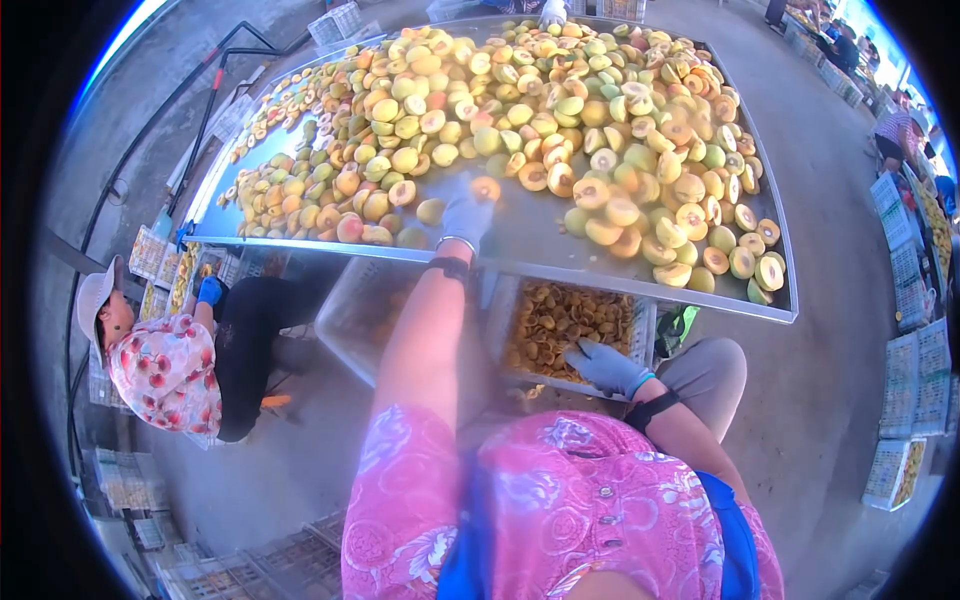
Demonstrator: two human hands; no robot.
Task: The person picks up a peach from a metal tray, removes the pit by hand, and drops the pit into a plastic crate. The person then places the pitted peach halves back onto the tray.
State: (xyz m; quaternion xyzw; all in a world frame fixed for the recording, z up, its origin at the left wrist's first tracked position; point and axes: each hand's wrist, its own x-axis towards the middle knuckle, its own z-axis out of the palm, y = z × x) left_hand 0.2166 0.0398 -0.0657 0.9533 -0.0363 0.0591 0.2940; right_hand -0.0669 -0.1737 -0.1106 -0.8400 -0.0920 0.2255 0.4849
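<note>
Halved yellow peaches (pixel 590 192) lie heaped on a metal-topped table (pixel 520 235). My left hand (pixel 465 218), in a pale glove and smeared by motion, reaches over the near edge; a peach half (pixel 485 190) shows right at its fingertips. Below that edge, my right hand (pixel 608 368), also gloved, is over the front right corner of a white crate (pixel 502 318) filled with small brown pieces (pixel 575 322). Its fingers are bent together, and I cannot tell what is in them. Dark bands circle both wrists.
A translucent bin (pixel 345 310) stands under the table edge left of the crate. A person in a floral shirt (pixel 165 375) sits at the left. Another gloved hand (pixel 553 12) shows at the far edge. Stacked crates (pixel 905 380) line the right side.
</note>
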